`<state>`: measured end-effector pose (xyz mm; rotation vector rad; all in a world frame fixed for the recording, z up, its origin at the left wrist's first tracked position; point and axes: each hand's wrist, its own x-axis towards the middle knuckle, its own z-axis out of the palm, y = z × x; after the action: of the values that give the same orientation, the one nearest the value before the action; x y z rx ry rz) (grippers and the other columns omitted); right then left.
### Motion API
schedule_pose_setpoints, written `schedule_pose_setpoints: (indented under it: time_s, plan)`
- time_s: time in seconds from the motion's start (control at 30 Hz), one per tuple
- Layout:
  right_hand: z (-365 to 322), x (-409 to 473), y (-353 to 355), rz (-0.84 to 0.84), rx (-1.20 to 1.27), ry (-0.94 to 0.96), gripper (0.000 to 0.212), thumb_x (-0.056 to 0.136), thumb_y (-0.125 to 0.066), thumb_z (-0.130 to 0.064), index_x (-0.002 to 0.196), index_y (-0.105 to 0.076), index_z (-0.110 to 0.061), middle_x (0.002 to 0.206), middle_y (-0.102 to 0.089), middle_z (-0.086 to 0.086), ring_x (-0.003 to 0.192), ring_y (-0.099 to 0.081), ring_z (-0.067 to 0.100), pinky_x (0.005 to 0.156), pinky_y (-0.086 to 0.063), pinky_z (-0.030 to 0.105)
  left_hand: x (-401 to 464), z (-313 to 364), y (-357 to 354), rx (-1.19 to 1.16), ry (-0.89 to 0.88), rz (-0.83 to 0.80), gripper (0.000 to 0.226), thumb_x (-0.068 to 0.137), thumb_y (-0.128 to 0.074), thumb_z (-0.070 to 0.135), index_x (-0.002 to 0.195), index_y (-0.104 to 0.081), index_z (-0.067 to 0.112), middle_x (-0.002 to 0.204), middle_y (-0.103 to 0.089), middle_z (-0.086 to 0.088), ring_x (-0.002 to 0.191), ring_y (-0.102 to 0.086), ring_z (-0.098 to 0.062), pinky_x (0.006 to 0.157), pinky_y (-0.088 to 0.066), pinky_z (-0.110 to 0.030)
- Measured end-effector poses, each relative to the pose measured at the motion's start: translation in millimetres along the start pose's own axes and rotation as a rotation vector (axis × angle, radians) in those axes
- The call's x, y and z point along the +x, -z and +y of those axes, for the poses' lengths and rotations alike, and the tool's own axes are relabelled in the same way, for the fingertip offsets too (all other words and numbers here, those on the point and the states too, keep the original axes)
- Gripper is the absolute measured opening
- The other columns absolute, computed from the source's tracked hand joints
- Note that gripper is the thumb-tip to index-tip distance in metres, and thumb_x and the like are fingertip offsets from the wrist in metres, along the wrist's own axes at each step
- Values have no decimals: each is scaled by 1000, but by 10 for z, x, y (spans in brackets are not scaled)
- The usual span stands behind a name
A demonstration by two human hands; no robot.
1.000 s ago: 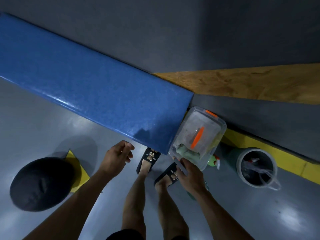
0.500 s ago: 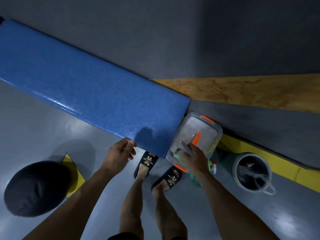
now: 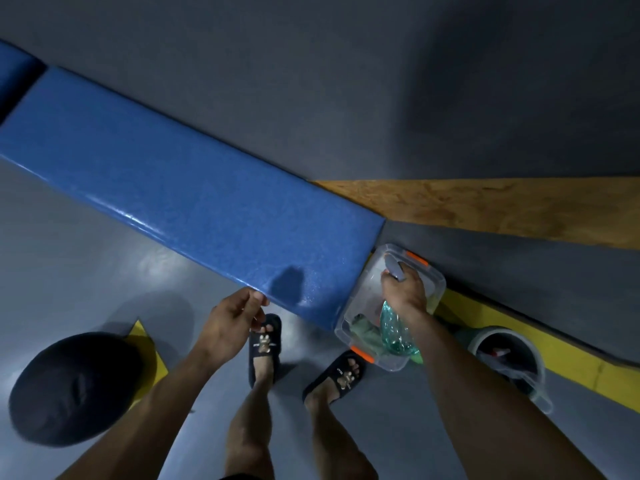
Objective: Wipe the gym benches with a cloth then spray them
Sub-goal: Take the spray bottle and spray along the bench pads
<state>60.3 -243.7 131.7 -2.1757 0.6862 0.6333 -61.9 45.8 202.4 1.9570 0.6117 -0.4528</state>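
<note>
no writing on anything here is legible to you. your right hand [image 3: 403,289] is down in the clear plastic bin [image 3: 437,276] at the end of the blue bench [image 3: 194,199], fingers curled round a teal spray bottle [image 3: 394,332] by its grey trigger head. a green cloth [image 3: 367,336] lies in the bin just beside the bottle. your left hand [image 3: 232,320] hangs loosely curled, holding nothing, fingertips near the bench's near edge.

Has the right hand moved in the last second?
Yes. The right hand went from the clear box's near edge to over its middle, toward the far end, and grips a spray bottle.
</note>
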Motion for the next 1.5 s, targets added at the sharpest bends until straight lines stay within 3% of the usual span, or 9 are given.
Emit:
schedule_pose_setpoints:
  time_s: [0.07,0.2,0.33,0.53,0.83,1.07,1.2,1.37,1.5]
  plan:
    - [-63,-45,-42,-6,-48,-12,33,86,-54,-36,113,-63,-20,115,-66,6,104,-61,33,91,-49,41,-34,-36,39,-39,12,11,42,91,-41,58,88,-64,23,74,-69,-3,63,-67,-19,63,-52,-32]
    - [-234,-227,-215,-105,-32,120,5,88,-56,-23,92,-60,-21,93,-63,1,89,-61,26,76,-48,33,-84,-192,149,-67,15,6,38,90,-43,61,84,-64,30,74,-69,-1,63,-66,-21,65,-53,-39]
    - [-598,-282,-557,-105,-26,211,8,89,-57,-22,94,-63,-19,82,-59,-3,82,-61,26,73,-50,34,-92,-349,326,-82,11,4,39,86,-42,62,84,-64,31,73,-69,-2,61,-66,-18,65,-53,-37]
    - [-1025,-331,-1006,-11,-204,107,21,89,-50,-29,105,-61,-20,100,-63,3,95,-62,32,81,-51,40,5,-521,775,-109,-21,15,41,82,-40,66,83,-63,31,74,-69,-2,64,-66,-18,63,-52,-32]
    - [-735,-975,-1531,-75,-102,231,5,84,-61,-14,88,-61,-14,83,-61,-2,76,-56,20,63,-36,26,283,-783,1313,-163,-115,-18,41,90,-43,56,87,-64,21,79,-69,-3,72,-65,-17,67,-49,-27]
    - [-422,-1631,-2211,-160,-221,220,13,74,-55,-25,78,-49,-14,78,-58,9,79,-58,33,67,-43,40,381,-1007,1725,-186,-109,-58,32,88,-45,56,85,-64,30,79,-68,-4,72,-65,-12,65,-49,-18]
    - [-537,-1734,-2402,-147,-88,157,10,74,-54,-28,77,-49,-21,75,-57,-2,74,-58,27,66,-47,40,445,-1130,1994,-175,-102,-44,39,85,-42,63,85,-63,30,80,-69,-2,73,-66,-15,66,-49,-23]
    - [-1073,-1389,-2331,-45,61,136,10,83,-59,-7,87,-58,-15,76,-59,-8,67,-57,11,58,-42,24,564,-1176,2175,-184,-81,-27,44,83,-42,68,84,-64,30,79,-70,-1,70,-66,-14,66,-48,-28]
    - [-1506,-905,-2173,6,148,89,3,81,-59,-16,81,-58,-19,70,-59,5,58,-57,22,54,-46,33,702,-1079,2200,-205,-70,-20,37,87,-45,61,83,-64,29,77,-69,-2,68,-64,-12,63,-46,-21]
